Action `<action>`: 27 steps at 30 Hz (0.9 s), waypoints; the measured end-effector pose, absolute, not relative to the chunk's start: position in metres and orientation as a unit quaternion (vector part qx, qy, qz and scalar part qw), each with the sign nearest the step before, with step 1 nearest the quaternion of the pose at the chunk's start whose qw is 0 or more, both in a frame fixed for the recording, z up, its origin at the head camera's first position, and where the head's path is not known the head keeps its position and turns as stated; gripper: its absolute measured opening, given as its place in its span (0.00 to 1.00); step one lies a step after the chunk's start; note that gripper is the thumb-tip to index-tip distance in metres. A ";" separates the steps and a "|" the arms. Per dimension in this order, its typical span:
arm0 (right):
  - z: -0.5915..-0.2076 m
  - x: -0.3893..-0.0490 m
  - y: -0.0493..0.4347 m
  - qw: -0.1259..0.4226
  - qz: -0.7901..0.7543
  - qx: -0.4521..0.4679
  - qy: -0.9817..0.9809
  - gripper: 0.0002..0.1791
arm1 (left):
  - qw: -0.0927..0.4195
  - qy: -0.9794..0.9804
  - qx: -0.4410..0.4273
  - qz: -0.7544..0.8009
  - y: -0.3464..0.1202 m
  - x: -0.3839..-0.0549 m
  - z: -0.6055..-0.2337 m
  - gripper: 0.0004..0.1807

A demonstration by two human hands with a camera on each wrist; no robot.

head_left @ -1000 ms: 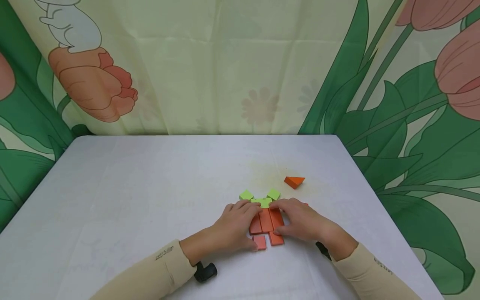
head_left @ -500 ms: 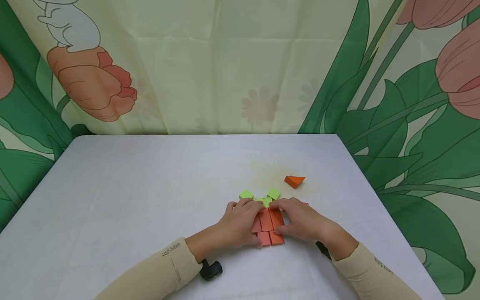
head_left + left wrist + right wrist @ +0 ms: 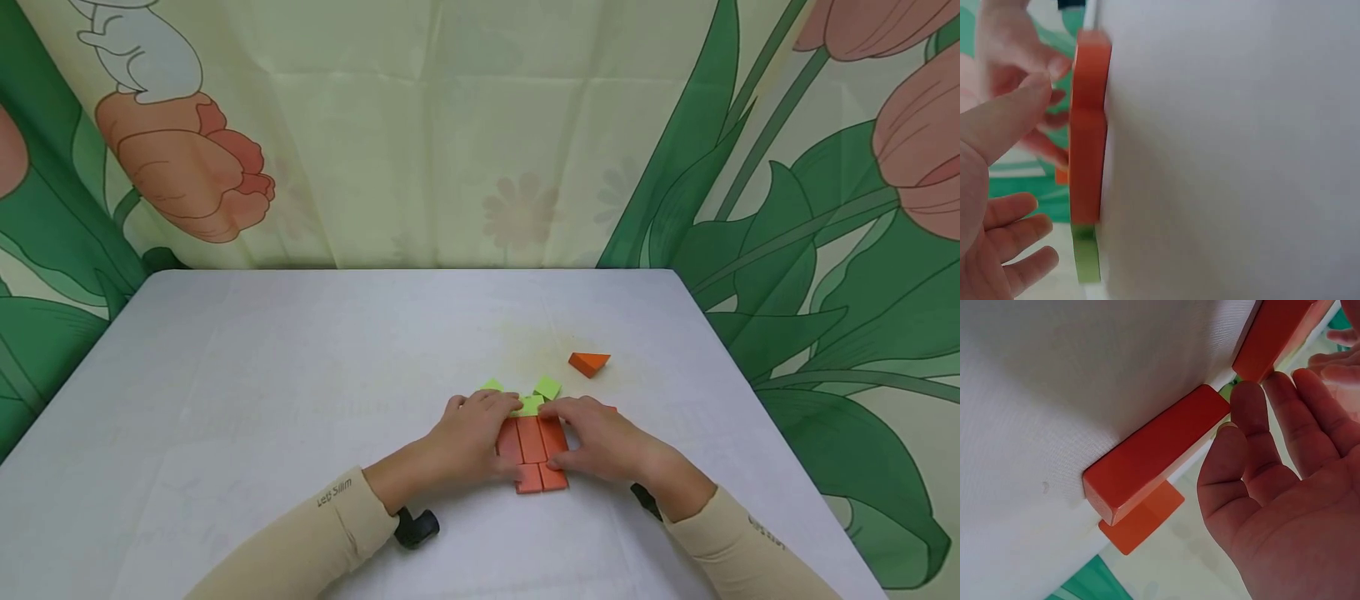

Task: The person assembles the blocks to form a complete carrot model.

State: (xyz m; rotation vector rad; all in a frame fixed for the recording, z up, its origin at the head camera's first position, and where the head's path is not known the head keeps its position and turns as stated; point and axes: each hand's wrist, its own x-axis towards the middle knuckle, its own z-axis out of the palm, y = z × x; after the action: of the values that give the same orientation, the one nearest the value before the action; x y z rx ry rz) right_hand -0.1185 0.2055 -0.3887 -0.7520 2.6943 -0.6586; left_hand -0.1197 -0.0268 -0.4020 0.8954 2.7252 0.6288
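Observation:
Flat orange-red blocks [image 3: 533, 440] lie side by side on the table, with two shorter ones [image 3: 542, 479] against their near end. Pale green blocks [image 3: 530, 406] sit at the far end, one [image 3: 547, 387] angled at the right corner. My left hand [image 3: 468, 442] arches along the left side of the group, partly covering another green block [image 3: 492, 384]. In the left wrist view its fingers are relaxed and the thumb [image 3: 1013, 115] stands near the side of the blocks. My right hand [image 3: 611, 437] lies along the right side, fingertips right at the block edges, holding nothing.
An orange triangular block [image 3: 589, 364] lies apart, beyond the group to the right. A long red block [image 3: 1157, 450] lies beside my right hand, mostly hidden behind it in the head view. The white-covered table [image 3: 262, 375] meets a printed curtain [image 3: 450, 150] behind.
The short block at the near left has slid up and right against its neighbour, closing the gap. My left hand moved right with it, then slightly back left. The right hand stays put.

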 end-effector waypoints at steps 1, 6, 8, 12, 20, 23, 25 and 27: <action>-0.389 -0.118 0.205 0.133 -0.227 -0.261 0.929 0.31 | 0.100 0.925 0.296 0.214 -0.029 -0.122 -0.401 0.44; -0.389 -0.118 0.204 0.130 -0.224 -0.257 0.931 0.30 | 0.096 0.931 0.281 0.212 -0.036 -0.133 -0.402 0.41; -0.391 -0.119 0.204 0.124 -0.223 -0.259 0.932 0.29 | 0.101 0.930 0.281 0.212 -0.036 -0.136 -0.404 0.40; -0.392 -0.120 0.205 0.107 -0.240 -0.255 0.931 0.29 | 0.104 0.931 0.283 0.209 -0.036 -0.138 -0.406 0.39; -0.384 -0.127 0.224 0.096 -0.235 -0.172 0.952 0.29 | 0.090 0.934 0.288 0.189 -0.036 -0.139 -0.406 0.39; -0.387 -0.127 0.234 0.098 -0.216 -0.142 0.961 0.28 | 0.088 0.935 0.290 0.186 -0.036 -0.139 -0.407 0.39; -0.391 -0.126 0.240 0.093 -0.206 -0.134 0.965 0.27 | 0.087 0.935 0.291 0.183 -0.036 -0.139 -0.407 0.39; -0.394 -0.127 0.244 0.083 -0.199 -0.135 0.967 0.25 | 0.086 0.935 0.292 0.180 -0.036 -0.139 -0.407 0.39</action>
State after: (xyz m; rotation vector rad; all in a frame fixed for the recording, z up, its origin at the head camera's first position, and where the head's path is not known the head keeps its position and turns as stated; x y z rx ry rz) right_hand -0.1270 0.2441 -0.3945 -0.4022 2.8883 -0.5928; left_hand -0.1395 -0.0362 -0.4071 0.8710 2.7877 0.5372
